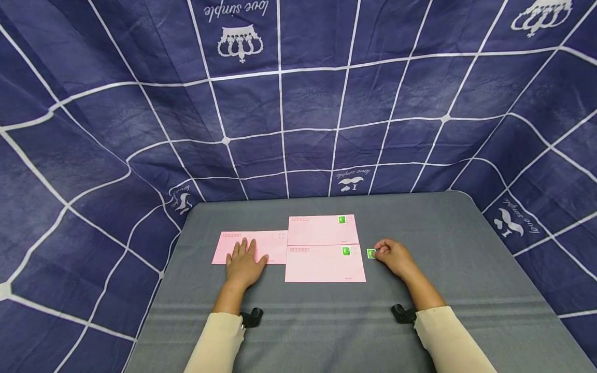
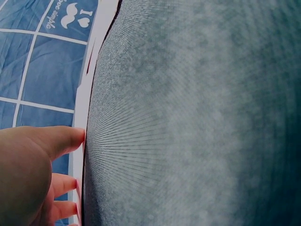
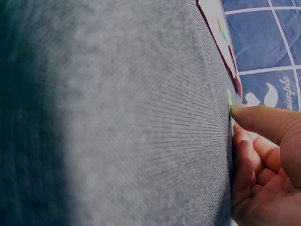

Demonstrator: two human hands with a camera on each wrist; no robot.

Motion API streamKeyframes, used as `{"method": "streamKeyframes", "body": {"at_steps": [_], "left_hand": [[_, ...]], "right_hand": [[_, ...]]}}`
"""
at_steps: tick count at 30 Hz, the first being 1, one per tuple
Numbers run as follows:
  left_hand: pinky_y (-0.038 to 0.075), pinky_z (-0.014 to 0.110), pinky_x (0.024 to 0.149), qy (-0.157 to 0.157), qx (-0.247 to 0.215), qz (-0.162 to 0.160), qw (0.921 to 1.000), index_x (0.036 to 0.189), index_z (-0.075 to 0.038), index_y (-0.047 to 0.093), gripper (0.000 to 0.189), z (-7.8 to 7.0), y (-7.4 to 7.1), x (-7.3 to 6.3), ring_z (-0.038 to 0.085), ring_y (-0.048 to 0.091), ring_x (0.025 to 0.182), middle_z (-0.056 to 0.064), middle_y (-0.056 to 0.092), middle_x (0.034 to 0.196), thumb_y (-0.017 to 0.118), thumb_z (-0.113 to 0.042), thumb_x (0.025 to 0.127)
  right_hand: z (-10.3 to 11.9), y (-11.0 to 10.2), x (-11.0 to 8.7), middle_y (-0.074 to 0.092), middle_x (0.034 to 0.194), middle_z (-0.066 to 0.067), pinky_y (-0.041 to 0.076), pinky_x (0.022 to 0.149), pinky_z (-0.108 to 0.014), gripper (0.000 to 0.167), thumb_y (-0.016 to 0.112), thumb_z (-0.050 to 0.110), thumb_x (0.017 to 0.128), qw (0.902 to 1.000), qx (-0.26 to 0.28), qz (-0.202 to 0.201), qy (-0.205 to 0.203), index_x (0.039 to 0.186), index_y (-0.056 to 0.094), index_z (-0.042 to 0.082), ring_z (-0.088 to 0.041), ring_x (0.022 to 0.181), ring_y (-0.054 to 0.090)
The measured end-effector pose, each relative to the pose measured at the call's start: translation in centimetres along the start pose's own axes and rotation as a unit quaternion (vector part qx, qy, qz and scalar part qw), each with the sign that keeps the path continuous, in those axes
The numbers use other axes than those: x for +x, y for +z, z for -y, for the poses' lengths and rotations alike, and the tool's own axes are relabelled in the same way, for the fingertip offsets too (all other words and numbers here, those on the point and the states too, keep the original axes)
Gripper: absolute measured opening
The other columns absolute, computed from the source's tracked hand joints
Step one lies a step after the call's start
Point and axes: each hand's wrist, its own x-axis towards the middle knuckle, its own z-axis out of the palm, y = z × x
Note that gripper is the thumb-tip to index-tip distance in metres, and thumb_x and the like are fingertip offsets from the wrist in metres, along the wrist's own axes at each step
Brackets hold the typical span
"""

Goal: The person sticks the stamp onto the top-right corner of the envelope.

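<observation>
R grip [image 1: 394, 257]: thumb + finger tog., pinching the green stamp [image 1: 370, 253] by its right edge, ctr.-right of frame, just right of the lower ctr. envelope [image 1: 322, 267]. L grip [image 1: 245, 266]: flat, fingers apart, on the left envelope [image 1: 272, 249]. I'd advise: (1) pinch edge only, min. force, no creasing; (2) hold stamp level; (3) press L grip lightly vs. slippage.

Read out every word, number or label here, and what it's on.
"love simple": repeated on the blue grid-patterned cloth.
"I", beside a heart and moustache: same cloth.
Pink envelopes: fine print too small to read.
Green stamps: any lettering too small.
</observation>
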Motion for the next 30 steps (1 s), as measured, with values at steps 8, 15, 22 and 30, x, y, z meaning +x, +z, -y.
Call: {"method": "streamKeyframes", "body": {"at_steps": [8, 15, 22, 30], "left_hand": [[0.010, 0.071, 0.121, 0.002, 0.001, 0.002, 1.0000, 0.159, -0.007, 0.031, 0.077, 0.22, 0.22, 0.17, 0.046, 0.012, 0.156, 0.023, 0.019, 0.167, 0.053, -0.051, 0.099], [0.009, 0.071, 0.121, 0.002, -0.001, 0.001, 1.0000, 0.159, -0.007, 0.031, 0.078, 0.16, 0.32, 0.16, 0.045, 0.011, 0.156, 0.022, 0.018, 0.168, 0.053, -0.051, 0.099], [0.008, 0.071, 0.121, 0.002, -0.002, 0.001, 1.0000, 0.159, -0.007, 0.031, 0.078, 0.25, 0.47, 0.19, 0.045, 0.010, 0.156, 0.023, 0.017, 0.168, 0.053, -0.051, 0.099], [0.008, 0.070, 0.122, 0.001, -0.003, 0.001, 1.0000, 0.159, -0.007, 0.031, 0.078, 0.12, 0.36, 0.08, 0.045, 0.010, 0.156, 0.023, 0.018, 0.168, 0.053, -0.051, 0.099]], "right_hand": [[0.04, 0.04, 0.06, 0.060, 0.079, -0.004, 0.041, 0.061, -0.023, 0.017, 0.071, 0.008, 0.089, 1.0000, 0.000, 0.001, -0.001, 0.102, 0.066, -0.003, -0.010, 0.070, 0.053], [0.04, 0.01, 0.03, 0.057, 0.078, -0.001, 0.041, 0.060, -0.023, 0.016, 0.070, 0.007, 0.090, 0.9998, 0.015, 0.004, 0.011, 0.101, 0.065, -0.002, -0.011, 0.068, 0.051], [-0.08, 0.01, 0.02, 0.057, 0.077, -0.002, 0.041, 0.059, -0.023, 0.014, 0.070, 0.007, 0.088, 0.9998, 0.017, 0.002, 0.011, 0.099, 0.064, -0.002, -0.012, 0.068, 0.051], [-0.01, -0.04, -0.11, 0.057, 0.077, -0.002, 0.042, 0.059, -0.023, 0.014, 0.070, 0.008, 0.090, 0.9996, 0.022, 0.001, 0.015, 0.097, 0.064, -0.002, -0.011, 0.067, 0.051]]}}
